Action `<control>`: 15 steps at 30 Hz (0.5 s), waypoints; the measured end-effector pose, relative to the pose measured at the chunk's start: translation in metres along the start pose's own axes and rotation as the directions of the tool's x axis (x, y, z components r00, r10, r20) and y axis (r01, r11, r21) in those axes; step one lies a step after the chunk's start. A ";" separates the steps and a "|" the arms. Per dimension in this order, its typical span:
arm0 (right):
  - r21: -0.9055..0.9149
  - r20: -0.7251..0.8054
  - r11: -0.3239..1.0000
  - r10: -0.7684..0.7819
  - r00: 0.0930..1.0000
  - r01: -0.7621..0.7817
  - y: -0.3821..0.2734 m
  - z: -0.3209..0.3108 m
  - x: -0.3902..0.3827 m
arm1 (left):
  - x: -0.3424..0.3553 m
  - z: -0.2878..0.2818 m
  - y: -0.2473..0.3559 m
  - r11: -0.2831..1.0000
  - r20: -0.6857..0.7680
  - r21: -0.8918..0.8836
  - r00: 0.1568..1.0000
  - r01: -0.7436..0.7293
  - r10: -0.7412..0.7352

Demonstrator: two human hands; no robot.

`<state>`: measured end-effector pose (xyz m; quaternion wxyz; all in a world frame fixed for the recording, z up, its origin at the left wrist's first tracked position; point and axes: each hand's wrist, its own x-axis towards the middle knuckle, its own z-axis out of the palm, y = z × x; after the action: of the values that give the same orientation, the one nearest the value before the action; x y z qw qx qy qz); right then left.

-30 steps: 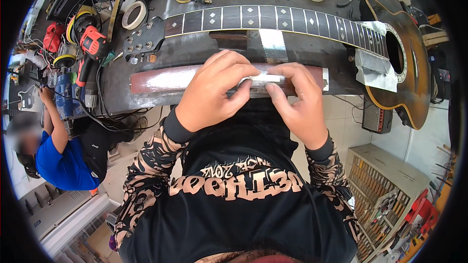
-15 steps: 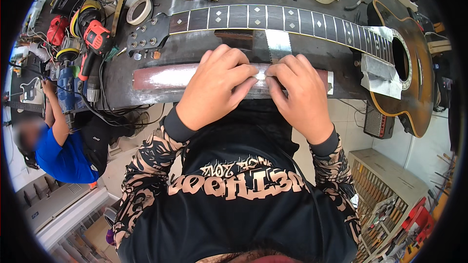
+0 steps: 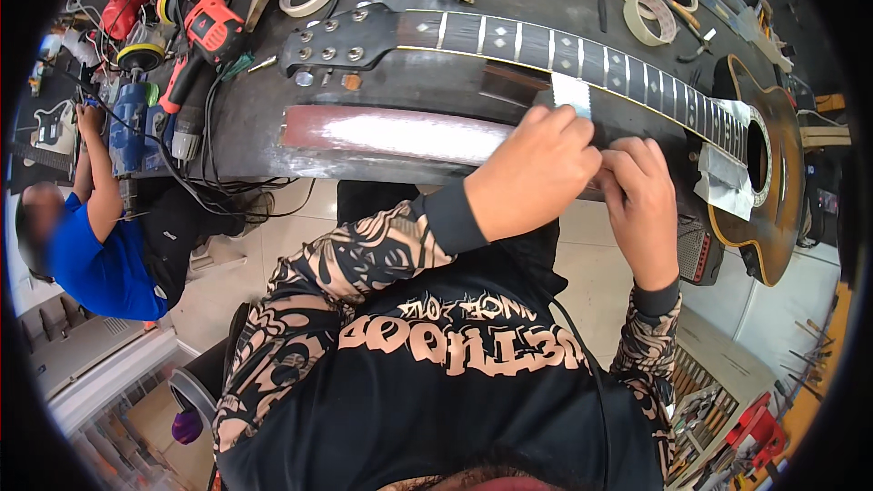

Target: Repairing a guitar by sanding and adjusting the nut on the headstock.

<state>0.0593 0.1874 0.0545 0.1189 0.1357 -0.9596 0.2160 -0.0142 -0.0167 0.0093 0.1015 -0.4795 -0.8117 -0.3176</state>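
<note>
A long reddish-brown sanding strip, whitened with dust along its middle, lies near the bench's front edge. My left hand is closed with bent fingers over its right end. Just right of it, my right hand has its thumb and fingers pinched together close to my left fingertips. Whatever is between the fingers is hidden. Beyond the hands lies an acoustic guitar, its fretboard with pale diamond inlays facing up. A pale flat plate and a dark brown block sit between the neck and my hands.
The guitar's headstock points left and its brown body overhangs at right, with whitish paper beside the soundhole. A red power tool, cords and tape rolls lie around. At far left works a person in blue.
Both hands have moved right, uncovering more of the sanding strip's left and middle. My left forearm now slants across the front. The whole view has shifted a little.
</note>
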 end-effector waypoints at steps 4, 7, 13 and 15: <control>0.107 -0.050 0.980 -0.166 0.985 0.170 -0.043 0.062 0.043 | -0.057 -0.064 -0.032 0.989 0.001 0.054 0.991 0.135 -0.135; 0.194 -0.113 0.922 -0.318 0.941 0.335 -0.099 0.118 0.089 | -0.116 -0.123 -0.068 0.946 -0.047 0.216 0.971 0.240 -0.236; 0.181 -0.224 0.924 -0.295 0.929 0.337 -0.117 0.136 0.096 | -0.124 -0.136 -0.078 0.938 -0.064 0.206 0.961 0.277 -0.270; 0.138 -0.184 0.957 -0.228 0.956 0.255 -0.078 0.104 0.062 | -0.092 -0.098 -0.055 0.970 -0.010 0.154 0.982 0.187 -0.188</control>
<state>0.0079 0.0603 0.0108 0.2128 0.2430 -0.9019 0.2867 -0.0264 -0.1609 0.0195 0.1059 -0.3923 -0.8757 -0.2608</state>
